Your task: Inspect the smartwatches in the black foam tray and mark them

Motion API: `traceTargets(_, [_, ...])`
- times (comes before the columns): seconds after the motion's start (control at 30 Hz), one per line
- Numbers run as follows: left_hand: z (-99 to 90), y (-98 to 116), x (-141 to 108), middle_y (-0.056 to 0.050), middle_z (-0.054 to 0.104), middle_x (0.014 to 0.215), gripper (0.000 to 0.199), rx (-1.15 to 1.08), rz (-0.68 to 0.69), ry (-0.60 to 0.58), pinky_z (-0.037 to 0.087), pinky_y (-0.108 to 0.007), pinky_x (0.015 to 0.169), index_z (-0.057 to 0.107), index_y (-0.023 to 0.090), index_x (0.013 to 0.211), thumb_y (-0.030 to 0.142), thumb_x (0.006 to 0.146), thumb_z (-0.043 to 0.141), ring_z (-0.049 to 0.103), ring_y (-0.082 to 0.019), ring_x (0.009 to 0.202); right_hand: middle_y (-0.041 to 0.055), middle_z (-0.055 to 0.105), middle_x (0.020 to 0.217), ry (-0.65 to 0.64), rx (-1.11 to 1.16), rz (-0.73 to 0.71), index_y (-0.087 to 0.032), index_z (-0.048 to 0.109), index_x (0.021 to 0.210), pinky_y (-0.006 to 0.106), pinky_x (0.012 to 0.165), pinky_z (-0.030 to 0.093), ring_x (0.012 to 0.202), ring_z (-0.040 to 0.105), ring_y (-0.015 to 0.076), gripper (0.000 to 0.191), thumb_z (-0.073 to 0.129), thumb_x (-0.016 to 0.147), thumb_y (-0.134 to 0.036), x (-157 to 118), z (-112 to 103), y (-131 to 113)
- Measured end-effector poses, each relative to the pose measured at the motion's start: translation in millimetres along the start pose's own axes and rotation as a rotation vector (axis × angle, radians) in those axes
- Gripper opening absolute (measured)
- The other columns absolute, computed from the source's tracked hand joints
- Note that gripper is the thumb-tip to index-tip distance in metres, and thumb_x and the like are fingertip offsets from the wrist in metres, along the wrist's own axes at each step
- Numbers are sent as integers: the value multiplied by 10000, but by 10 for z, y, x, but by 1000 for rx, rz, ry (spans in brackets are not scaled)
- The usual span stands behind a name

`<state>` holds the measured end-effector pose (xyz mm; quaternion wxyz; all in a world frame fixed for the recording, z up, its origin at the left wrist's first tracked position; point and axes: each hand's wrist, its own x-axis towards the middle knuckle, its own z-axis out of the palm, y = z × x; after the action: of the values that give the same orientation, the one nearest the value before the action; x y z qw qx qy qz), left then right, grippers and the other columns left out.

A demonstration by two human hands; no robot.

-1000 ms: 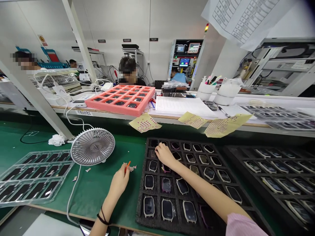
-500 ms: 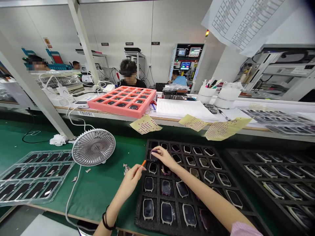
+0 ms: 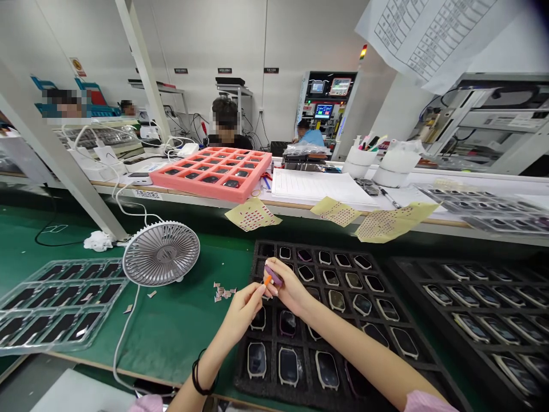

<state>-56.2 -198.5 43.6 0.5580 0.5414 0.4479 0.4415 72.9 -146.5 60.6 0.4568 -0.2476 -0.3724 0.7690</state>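
Moved in since the earlier frame, my left hand (image 3: 243, 311) pinches an orange tool (image 3: 267, 280) just beside the purple watch case (image 3: 275, 275) that my right hand (image 3: 291, 289) holds in a closed grip above the black foam tray (image 3: 273, 361).

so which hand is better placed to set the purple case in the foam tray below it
Probably the right hand: it grips the purple case above that foam tray, while the left hand holds an orange tool.
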Motion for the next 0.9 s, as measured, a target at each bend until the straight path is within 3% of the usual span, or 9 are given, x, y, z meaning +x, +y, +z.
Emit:
traceTargets(0.17, [-18,53,-12,104,282,438,512,31,-9,3,143,-195,349,625,144,831,633,816,475,182,-46,351,-99,473,503,8,-76,-22,-203,499,759,203,392,326,337,363,47,280,688,758,-411,-6,-1,0])
traceTargets(0.33, [-69,114,-36,91,336,398,511,77,-54,-44,148,-194,342,638,138,808,622,820,474,204,-48,330,-113,428,445,18,-330,-76,-188,524,767,175,351,167,304,320,26,294,683,766,-434,-35,-12,-38])
traceTargets(0.57, [-9,95,-69,87,333,412,501,10,41,-15,143,-191,343,622,137,760,615,829,489,195,-39,345,-124,391,427,-177,78,166,-198,415,661,159,305,104,302,143,1,371,694,764,-421,-51,74,-24])
traceTargets(0.77, [12,104,-46,95,334,394,520,-48,44,-1,155,-180,335,608,139,774,647,803,503,202,-37,332,-125,377,436,-58,138,158,-216,399,703,145,307,85,331,180,16,378,748,712,-360,-74,137,-87])
traceTargets(0.9, [20,111,29,105,318,395,513,-115,1,100,154,-173,324,545,163,707,672,762,528,177,-32,332,-119,418,463,-5,10,58,-233,470,839,152,332,202,338,229,32,264,680,754,-369,-72,105,-44])
